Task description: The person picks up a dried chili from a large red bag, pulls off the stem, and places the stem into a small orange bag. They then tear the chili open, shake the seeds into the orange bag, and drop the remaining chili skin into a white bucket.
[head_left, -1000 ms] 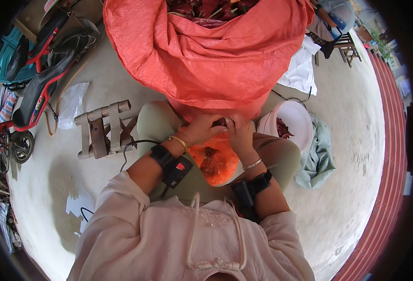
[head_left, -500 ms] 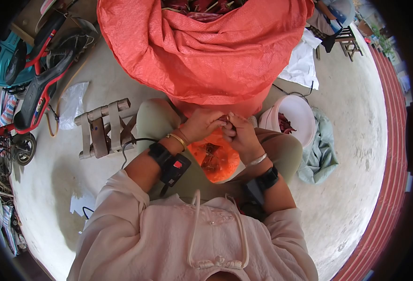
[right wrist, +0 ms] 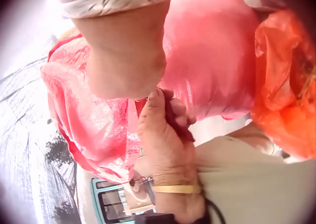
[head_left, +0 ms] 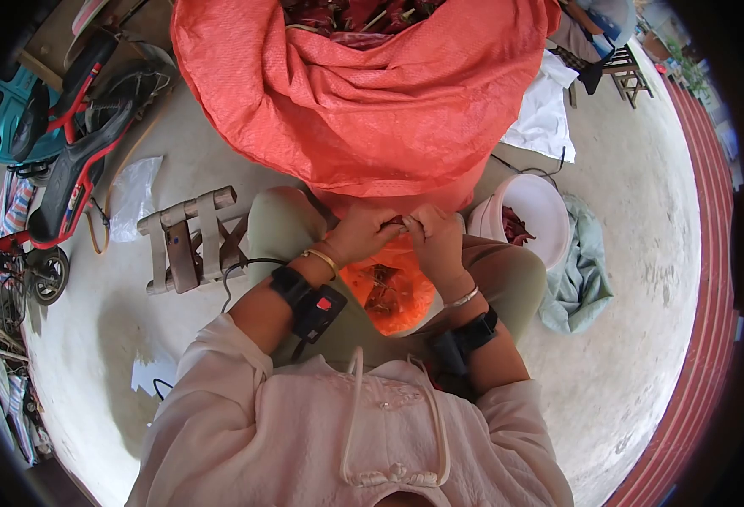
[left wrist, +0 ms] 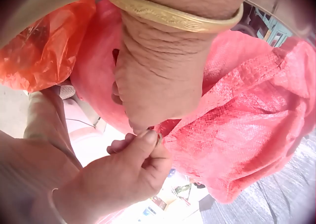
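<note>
Both hands meet over the lap, just in front of a big red woven sack (head_left: 372,127). My left hand (head_left: 362,234) holds a dark red dried chili (right wrist: 178,124) in curled fingers, and much of the chili is hidden by them. Fingertips of my right hand (head_left: 436,245) pinch at the chili's end, right against the left thumb. Below the hands, between the legs, an orange plastic bag (head_left: 418,297) holds thin brownish bits. Dried red chilies (head_left: 351,19) fill the sack's mouth.
At the right knee a white bucket (head_left: 549,198) holds a few red chilies (head_left: 517,228), beside a grey-green cloth sack (head_left: 581,275). To the left are a folding stool (head_left: 207,241) with a phone (head_left: 181,255) on it and a red-black scooter (head_left: 72,186). A white sack (head_left: 545,114) lies behind the bucket.
Half a second ago the right hand was turned with its fingers curled inward; now it points forward again, fingertips against the left hand's. The left hand has shifted only slightly.
</note>
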{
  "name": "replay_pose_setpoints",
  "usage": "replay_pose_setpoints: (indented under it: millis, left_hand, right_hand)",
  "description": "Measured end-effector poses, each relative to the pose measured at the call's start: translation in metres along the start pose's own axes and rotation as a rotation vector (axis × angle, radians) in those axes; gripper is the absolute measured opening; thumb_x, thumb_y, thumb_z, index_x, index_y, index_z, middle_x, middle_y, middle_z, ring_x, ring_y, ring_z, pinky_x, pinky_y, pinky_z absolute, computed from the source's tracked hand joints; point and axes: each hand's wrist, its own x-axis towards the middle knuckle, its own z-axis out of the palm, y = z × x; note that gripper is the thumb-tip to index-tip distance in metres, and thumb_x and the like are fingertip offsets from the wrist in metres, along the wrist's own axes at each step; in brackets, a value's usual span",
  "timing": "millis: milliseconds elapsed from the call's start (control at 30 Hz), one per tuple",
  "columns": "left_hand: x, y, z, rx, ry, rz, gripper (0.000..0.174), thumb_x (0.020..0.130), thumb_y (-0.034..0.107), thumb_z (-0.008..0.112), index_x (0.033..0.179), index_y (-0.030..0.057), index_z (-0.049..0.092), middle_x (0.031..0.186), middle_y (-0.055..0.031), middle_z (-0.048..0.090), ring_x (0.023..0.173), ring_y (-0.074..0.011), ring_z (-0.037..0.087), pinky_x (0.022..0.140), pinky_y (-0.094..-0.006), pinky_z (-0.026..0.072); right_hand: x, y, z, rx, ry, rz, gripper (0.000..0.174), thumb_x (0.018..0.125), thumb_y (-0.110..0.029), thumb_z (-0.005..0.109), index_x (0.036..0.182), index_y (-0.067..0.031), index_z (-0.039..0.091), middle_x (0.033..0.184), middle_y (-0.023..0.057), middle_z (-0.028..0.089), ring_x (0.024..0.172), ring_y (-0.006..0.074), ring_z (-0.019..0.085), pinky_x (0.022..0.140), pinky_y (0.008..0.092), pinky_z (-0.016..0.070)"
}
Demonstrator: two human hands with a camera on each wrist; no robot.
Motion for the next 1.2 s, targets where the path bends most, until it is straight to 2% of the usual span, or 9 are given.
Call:
replay_pose_setpoints:
  millis: [100, 200, 300, 400, 500, 600, 833, 1067, 1200]
  left_hand:
    - [-0.003, -0.008, 0.003, -0.075, -0.030, -0.144, 0.011, 0.076, 0.009, 0.059, 0.082, 0.0003, 0.058, 0.061, -0.0130, 0.050, 0.054, -0.0156, 0.047, 0.054, -0.0285, 0.0411]
    - [-0.009, -0.016, -0.001, -0.004, -0.147, -0.248, 0.014, 0.079, 0.013, 0.057, 0.086, 0.0008, 0.059, 0.069, -0.0131, 0.059, 0.056, -0.0176, 0.053, 0.056, -0.0297, 0.0431]
    - [-0.009, -0.015, -0.001, -0.467, -0.067, -0.412, 0.015, 0.080, 0.012, 0.057, 0.088, -0.0008, 0.059, 0.068, -0.0035, 0.059, 0.059, -0.0113, 0.052, 0.055, -0.0283, 0.0424]
    - [-0.009, -0.021, -0.001, -0.490, -0.004, -0.398, 0.018, 0.082, 0.012, 0.056, 0.093, -0.0023, 0.058, 0.074, 0.0017, 0.057, 0.067, -0.0059, 0.050, 0.059, -0.0247, 0.0430]
    - [-0.008, -0.023, 0.004, -0.503, 0.000, -0.340, 0.018, 0.083, 0.009, 0.055, 0.098, -0.0005, 0.057, 0.086, 0.0028, 0.056, 0.079, -0.0048, 0.050, 0.074, -0.0203, 0.0426]
    - [-0.005, -0.018, 0.000, -0.717, -0.101, -0.442, 0.024, 0.083, 0.008, 0.054, 0.105, 0.0001, 0.055, 0.099, 0.0012, 0.055, 0.093, -0.0060, 0.049, 0.085, -0.0220, 0.0397]
    - [-0.003, 0.008, -0.003, -0.874, -0.342, -0.377, 0.040, 0.088, 0.016, 0.048, 0.125, 0.0024, 0.041, 0.113, -0.0029, 0.051, 0.107, -0.0102, 0.045, 0.096, -0.0265, 0.0325]
    - [0.011, 0.056, -0.038, -0.329, -0.227, -0.048, 0.025, 0.083, 0.008, 0.056, 0.106, -0.0005, 0.055, 0.099, -0.0050, 0.058, 0.092, -0.0103, 0.053, 0.080, -0.0247, 0.0435]
    - [0.038, 0.101, -0.094, -0.055, 0.242, 0.142, 0.017, 0.077, 0.005, 0.060, 0.094, 0.0017, 0.060, 0.084, -0.0073, 0.061, 0.076, -0.0138, 0.058, 0.065, -0.0253, 0.0458]
  right_hand:
    - [0.004, -0.010, -0.003, -0.349, -0.003, -0.139, 0.012, 0.076, -0.013, 0.058, 0.070, -0.0054, 0.052, 0.063, 0.0088, 0.052, 0.057, 0.0273, 0.054, 0.048, 0.0358, 0.0422]
    - [0.014, 0.002, -0.016, -0.298, 0.115, 0.066, 0.010, 0.075, -0.012, 0.057, 0.069, -0.0053, 0.053, 0.063, 0.0092, 0.053, 0.060, 0.0265, 0.055, 0.049, 0.0371, 0.0416]
    - [0.001, 0.028, -0.014, 0.336, -0.188, 0.514, 0.007, 0.074, -0.011, 0.055, 0.069, -0.0052, 0.055, 0.065, 0.0114, 0.055, 0.065, 0.0284, 0.056, 0.054, 0.0378, 0.0430]
    - [-0.009, 0.018, -0.018, 0.055, -0.516, 0.101, 0.006, 0.073, -0.011, 0.056, 0.070, -0.0046, 0.057, 0.070, 0.0128, 0.058, 0.070, 0.0286, 0.058, 0.060, 0.0378, 0.0442]
    - [-0.032, 0.020, -0.002, 0.058, -0.864, -0.023, 0.020, 0.067, -0.001, 0.054, 0.087, -0.0025, 0.058, 0.072, 0.0151, 0.058, 0.065, 0.0276, 0.057, 0.059, 0.0326, 0.0445]
    - [-0.038, 0.033, 0.003, -0.012, -0.619, 0.071, 0.020, 0.070, -0.003, 0.058, 0.090, -0.0008, 0.057, 0.075, 0.0120, 0.059, 0.066, 0.0229, 0.058, 0.062, 0.0294, 0.0452]
    - [-0.009, 0.003, -0.019, 0.657, -0.492, 0.487, 0.015, 0.076, -0.009, 0.061, 0.087, 0.0006, 0.059, 0.074, 0.0032, 0.059, 0.068, 0.0101, 0.055, 0.062, 0.0252, 0.0454]
    - [-0.008, 0.054, -0.065, 1.353, 0.412, 0.683, 0.020, 0.084, -0.023, 0.055, 0.094, -0.0057, 0.056, 0.072, 0.0060, 0.061, 0.062, 0.0125, 0.056, 0.055, 0.0241, 0.0440]
    - [-0.002, 0.070, -0.078, 1.554, 0.829, 0.828, 0.033, 0.087, -0.036, 0.050, 0.101, -0.0061, 0.051, 0.084, 0.0063, 0.061, 0.070, 0.0140, 0.057, 0.058, 0.0242, 0.0444]
